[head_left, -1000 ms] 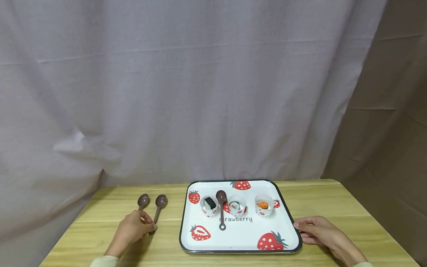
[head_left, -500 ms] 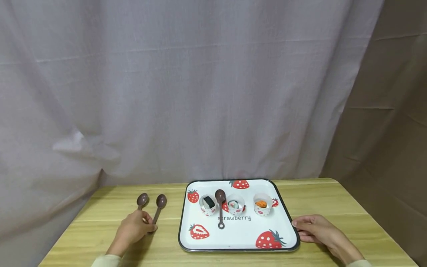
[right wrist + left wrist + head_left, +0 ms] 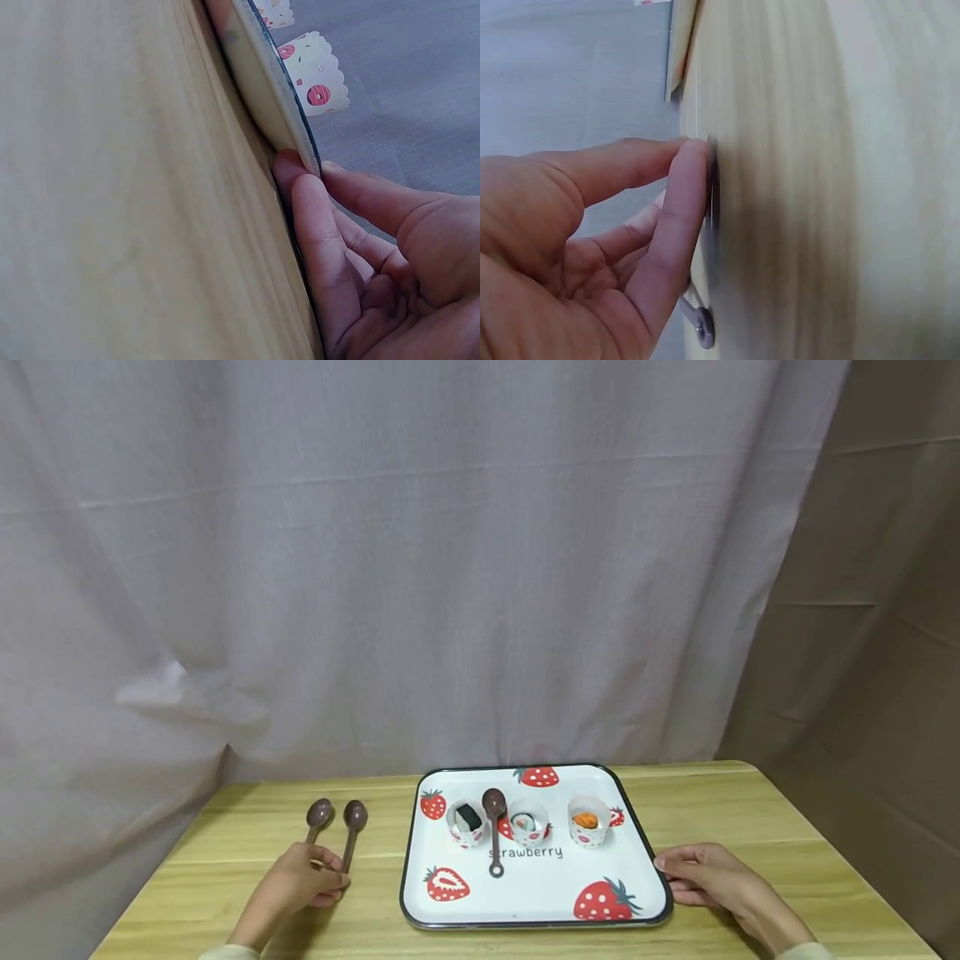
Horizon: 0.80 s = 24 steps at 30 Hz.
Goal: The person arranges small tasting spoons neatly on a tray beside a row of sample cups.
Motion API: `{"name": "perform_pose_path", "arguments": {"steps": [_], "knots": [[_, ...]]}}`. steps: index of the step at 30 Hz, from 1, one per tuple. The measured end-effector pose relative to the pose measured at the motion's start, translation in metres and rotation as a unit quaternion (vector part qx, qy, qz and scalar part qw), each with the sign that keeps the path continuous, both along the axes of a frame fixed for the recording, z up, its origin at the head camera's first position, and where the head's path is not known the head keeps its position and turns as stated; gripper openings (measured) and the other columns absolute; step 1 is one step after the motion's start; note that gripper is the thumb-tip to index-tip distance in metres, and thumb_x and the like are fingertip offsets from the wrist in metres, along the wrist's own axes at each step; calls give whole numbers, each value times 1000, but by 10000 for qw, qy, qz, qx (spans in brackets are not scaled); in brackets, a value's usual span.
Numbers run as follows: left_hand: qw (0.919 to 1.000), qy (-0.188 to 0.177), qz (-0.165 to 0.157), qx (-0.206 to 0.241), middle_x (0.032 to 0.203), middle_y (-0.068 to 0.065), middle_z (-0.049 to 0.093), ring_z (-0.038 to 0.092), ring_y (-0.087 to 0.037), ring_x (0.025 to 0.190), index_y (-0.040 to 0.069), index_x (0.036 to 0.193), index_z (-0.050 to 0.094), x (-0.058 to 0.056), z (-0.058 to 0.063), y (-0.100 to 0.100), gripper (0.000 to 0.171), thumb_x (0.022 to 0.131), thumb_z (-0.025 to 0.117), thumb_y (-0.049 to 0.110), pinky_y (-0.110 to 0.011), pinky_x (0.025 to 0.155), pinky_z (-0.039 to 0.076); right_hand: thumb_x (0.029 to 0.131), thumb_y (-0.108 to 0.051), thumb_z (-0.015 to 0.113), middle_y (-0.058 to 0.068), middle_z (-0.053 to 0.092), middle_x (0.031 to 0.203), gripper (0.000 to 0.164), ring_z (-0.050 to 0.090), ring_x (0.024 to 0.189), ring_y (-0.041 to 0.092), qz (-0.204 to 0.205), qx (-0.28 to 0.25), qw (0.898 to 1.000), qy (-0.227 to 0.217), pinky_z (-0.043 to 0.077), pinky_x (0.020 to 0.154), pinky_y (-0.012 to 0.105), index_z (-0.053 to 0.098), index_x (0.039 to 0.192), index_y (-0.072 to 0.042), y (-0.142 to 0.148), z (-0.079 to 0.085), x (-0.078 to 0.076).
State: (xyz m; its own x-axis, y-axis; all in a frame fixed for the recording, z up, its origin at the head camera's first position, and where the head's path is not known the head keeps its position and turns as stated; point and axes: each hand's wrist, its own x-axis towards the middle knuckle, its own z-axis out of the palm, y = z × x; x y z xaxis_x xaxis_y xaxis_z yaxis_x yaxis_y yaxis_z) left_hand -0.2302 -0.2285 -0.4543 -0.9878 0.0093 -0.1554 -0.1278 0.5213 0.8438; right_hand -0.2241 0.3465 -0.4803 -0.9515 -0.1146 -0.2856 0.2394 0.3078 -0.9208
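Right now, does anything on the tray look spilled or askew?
Nothing stands out: three cups stand upright on the tray, each with its contents inside, and one brown spoon lies between the left two.

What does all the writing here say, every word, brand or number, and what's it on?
"s_rawberry", evidently "strawberry": on the white tray, second letter mostly covered by the brown spoon.
No readable words, brands or numbers on the paper cups; their smallest printed marks are too tiny to tell.

Open worktop [image 3: 382, 864] separates two spoons [image 3: 356, 815] from the tray [image 3: 525, 897], whose middle three cups [image 3: 587, 837] obstruct.
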Motion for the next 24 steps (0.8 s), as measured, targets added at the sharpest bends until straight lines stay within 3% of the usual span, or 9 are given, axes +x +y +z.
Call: {"name": "perform_pose_path", "arguments": {"steps": [5,10,18,24], "knots": [[9966,-208,-337,721,91,-14,71,71,-18,79,-12,103,66,-1,-3,-8,15,91,74,-7,-31,75,65,106,-15,62,3,76,102,46,72,86,12,59,-20,10000,36,65,77,29,55,129,24,0,1,1],[9864,-510,-584,1450,93,-10,72,70,-13,80,-16,109,66,-4,-8,-16,18,96,69,-5,-24,77,63,106,-16,62,1,75,101,46,71,85,12,31,-6,10000,-10,65,77,29,55,129,24,0,1,0],[9785,-682,-784,1783,91,-9,73,71,-10,79,-19,114,66,0,-6,-17,21,102,63,-2,-21,76,62,106,-12,62,-1,74,93,40,72,81,9,-129,-132,9998,-102,64,75,27,58,127,23,-2,1,0],[9712,-597,-679,2203,90,-7,74,72,-10,81,-19,115,65,4,-10,-8,22,104,62,0,-22,77,63,107,-8,59,-2,73,93,35,71,80,6,36,-321,9995,-48,64,75,25,59,124,22,1,2,2]]}}
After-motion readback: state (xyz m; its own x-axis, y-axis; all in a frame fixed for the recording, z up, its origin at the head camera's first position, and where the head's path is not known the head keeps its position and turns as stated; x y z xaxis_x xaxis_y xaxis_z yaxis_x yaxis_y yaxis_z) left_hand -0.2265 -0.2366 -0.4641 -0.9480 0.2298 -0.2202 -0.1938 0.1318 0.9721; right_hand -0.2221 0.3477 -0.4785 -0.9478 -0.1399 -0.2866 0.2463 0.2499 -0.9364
